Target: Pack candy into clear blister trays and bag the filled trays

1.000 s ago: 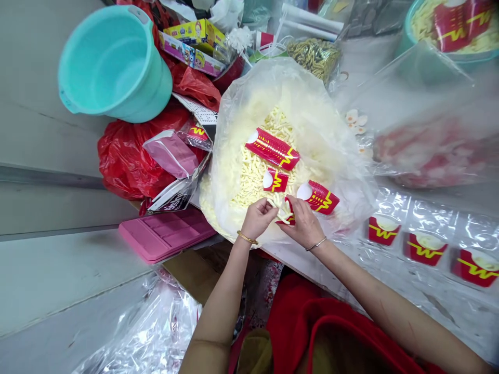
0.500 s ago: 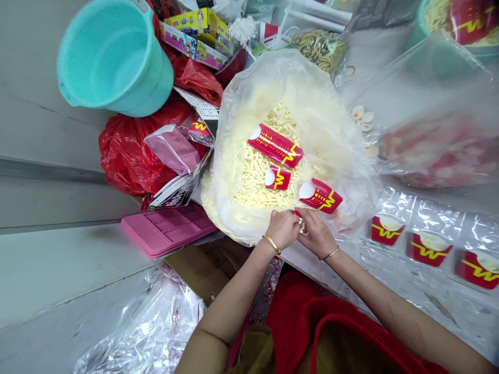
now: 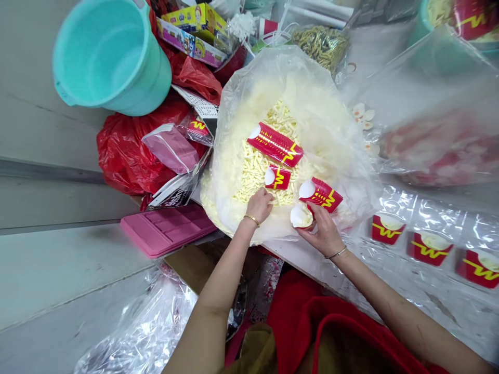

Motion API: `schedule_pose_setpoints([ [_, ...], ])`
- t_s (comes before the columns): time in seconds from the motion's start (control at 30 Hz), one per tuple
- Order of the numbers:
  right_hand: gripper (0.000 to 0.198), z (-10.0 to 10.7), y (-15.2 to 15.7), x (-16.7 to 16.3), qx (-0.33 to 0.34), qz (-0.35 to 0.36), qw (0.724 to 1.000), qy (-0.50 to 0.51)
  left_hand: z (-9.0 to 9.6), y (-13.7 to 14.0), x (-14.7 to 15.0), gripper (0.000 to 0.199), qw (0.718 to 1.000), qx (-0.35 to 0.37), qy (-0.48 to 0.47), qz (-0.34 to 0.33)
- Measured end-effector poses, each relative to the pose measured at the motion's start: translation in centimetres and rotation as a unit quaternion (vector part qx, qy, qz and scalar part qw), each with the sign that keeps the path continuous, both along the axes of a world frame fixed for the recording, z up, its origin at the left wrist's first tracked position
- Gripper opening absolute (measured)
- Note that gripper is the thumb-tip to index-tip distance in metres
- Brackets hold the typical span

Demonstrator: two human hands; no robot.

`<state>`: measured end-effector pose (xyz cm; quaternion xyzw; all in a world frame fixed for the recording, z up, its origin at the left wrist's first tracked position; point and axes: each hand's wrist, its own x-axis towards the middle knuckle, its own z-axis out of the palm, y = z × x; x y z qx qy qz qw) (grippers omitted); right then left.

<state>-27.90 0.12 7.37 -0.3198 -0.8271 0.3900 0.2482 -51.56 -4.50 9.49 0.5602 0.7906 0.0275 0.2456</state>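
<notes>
My right hand (image 3: 323, 228) grips a small fry box (image 3: 302, 215), its white inside facing up and a few pale pieces in it. My left hand (image 3: 260, 205) is at the near edge of a heap of pale fry-shaped sticks (image 3: 253, 179), fingers curled in against them; what they hold is hidden. The heap lies in a large clear plastic bag (image 3: 234, 114) with its mouth spread wide. On the heap rest a long stack of nested red fry boxes (image 3: 275, 144) and a single red box (image 3: 278, 177). A shorter red stack (image 3: 322, 195) lies beside my right hand.
Filled red boxes in clear packaging (image 3: 388, 228) lie in a row at the right. A turquoise bucket (image 3: 113, 57) stands at the upper left, above red plastic bags (image 3: 128, 150) and a pink tray (image 3: 167, 228). A clear bag of pinkish pieces (image 3: 440, 145) is at the right.
My hands were together over the box; they have parted. The left moved up and left to the pale sticks, while the right keeps the box, now tipped with its opening showing.
</notes>
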Motion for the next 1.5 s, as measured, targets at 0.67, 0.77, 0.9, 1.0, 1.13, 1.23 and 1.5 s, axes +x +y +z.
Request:
schedule_pose_setpoints([
  [0.67, 0.068, 1.3, 0.3, -1.9, 0.046, 0.043, 0.997, -0.05, 6.9, 1.2, 4.1, 0.006, 0.945, -0.085, -0.303, 0.086],
  [0.77, 0.068, 1.8, -0.1, -1.8, 0.046, 0.051, 0.997, -0.036, 6.9, 2.0, 6.3, 0.007, 0.986, -0.015, -0.147, 0.076],
  [0.9, 0.064, 2.2, -0.2, -0.9, 0.037, 0.01, 0.999, -0.028, 7.7, 1.2, 9.3, 0.01, 0.978, 0.064, -0.189, 0.058],
  [1.0, 0.057, 2.7, -0.2, 0.0, 0.03, -0.018, 0.999, -0.014, 8.5, 0.1, 11.5, 0.013, 0.969, 0.119, -0.217, -0.003],
  [1.13, 0.05, 3.9, -0.5, 1.1, 0.027, -0.071, 0.997, 0.031, 8.8, -0.3, 14.2, 0.02, 0.978, 0.175, -0.114, -0.011],
  [1.23, 0.052, 4.7, -0.6, 2.5, 0.031, -0.1, 0.994, 0.036, 8.7, 0.1, 15.6, 0.021, 0.963, 0.232, -0.135, 0.0],
  [1.5, 0.049, 4.6, 2.2, 12.5, 0.035, -0.251, 0.967, -0.015, 8.5, 5.0, 25.3, 0.026, 0.954, 0.211, -0.067, -0.204],
])
